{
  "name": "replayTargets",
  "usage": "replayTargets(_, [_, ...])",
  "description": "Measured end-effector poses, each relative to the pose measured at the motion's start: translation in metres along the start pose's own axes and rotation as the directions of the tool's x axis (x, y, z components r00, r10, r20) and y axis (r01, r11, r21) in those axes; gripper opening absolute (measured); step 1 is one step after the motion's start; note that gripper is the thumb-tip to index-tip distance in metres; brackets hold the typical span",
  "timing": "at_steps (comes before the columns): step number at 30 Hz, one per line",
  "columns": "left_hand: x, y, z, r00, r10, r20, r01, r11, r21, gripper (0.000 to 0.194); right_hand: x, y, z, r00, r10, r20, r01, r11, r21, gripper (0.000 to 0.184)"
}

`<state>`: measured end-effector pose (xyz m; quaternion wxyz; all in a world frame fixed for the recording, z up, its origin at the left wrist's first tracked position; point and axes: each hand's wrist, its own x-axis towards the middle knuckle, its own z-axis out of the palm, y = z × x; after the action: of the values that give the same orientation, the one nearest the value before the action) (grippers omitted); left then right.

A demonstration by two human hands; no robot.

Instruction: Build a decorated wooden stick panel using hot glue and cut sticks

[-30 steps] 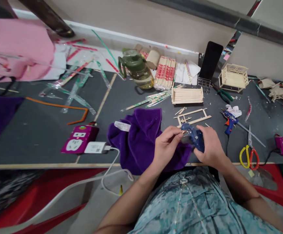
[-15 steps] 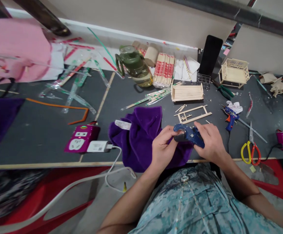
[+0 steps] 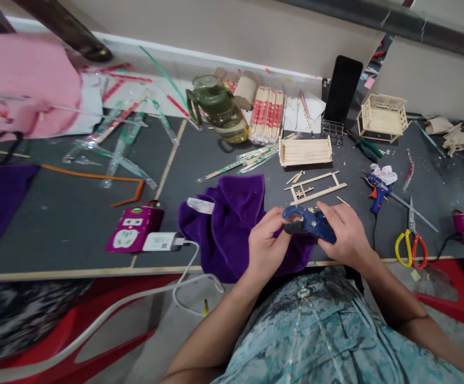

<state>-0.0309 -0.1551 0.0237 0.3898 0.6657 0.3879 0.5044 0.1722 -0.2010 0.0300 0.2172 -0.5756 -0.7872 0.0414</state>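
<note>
Right hand (image 3: pixel 346 233), fingers wrapped round the blue cutter (image 3: pixel 316 224) over the purple cloth (image 3: pixel 232 229)! Left hand (image 3: pixel 267 244) at its mouth, pinch hidden. Behind, green bottle (image 3: pixel 215 101) holds yellowish liquid (image 3: pixel 238 133); clear packet (image 3: pixel 258 140), sticks (image 3: pixel 268 104).

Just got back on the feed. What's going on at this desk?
A person's right hand grips a blue cutter above the desk edge. Their left hand is at its jaw end; whether it pinches anything there is hidden. A purple towel lies below the hands, and a stick frame lies just beyond them. The glue gun and scissors lie off to the right.
</note>
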Motion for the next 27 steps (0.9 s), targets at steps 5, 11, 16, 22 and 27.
replayTargets(5, [0.0005,0.0037,0.0005,1.0,-0.016,0.009,0.016,1.0,0.011,0.02,-0.0008,0.0,-0.0013,0.998,0.029,0.048,-0.031,0.999,0.037,0.065])
replayTargets(11, [0.0013,0.004,0.0003,1.0,-0.016,0.021,0.015,0.999,0.039,0.019,-0.0041,0.0026,0.0002,0.995,0.043,0.089,-0.048,0.997,0.058,0.066])
replayTargets(16, [0.002,0.0025,0.0004,0.999,0.013,0.031,-0.015,0.996,0.093,0.022,-0.0055,0.0037,0.0002,0.997,0.029,0.071,-0.028,0.999,-0.02,0.059])
replayTargets(22, [0.0003,0.0049,0.0057,0.999,0.017,0.036,-0.021,0.994,0.103,0.021,-0.0042,0.0024,0.0009,0.998,0.057,0.03,-0.055,0.996,-0.067,0.06])
replayTargets(27, [0.0012,0.0074,0.0077,0.999,-0.01,0.041,0.007,0.996,0.084,0.02,-0.0054,0.0031,0.003,0.995,0.087,0.044,-0.086,0.996,-0.009,0.057])
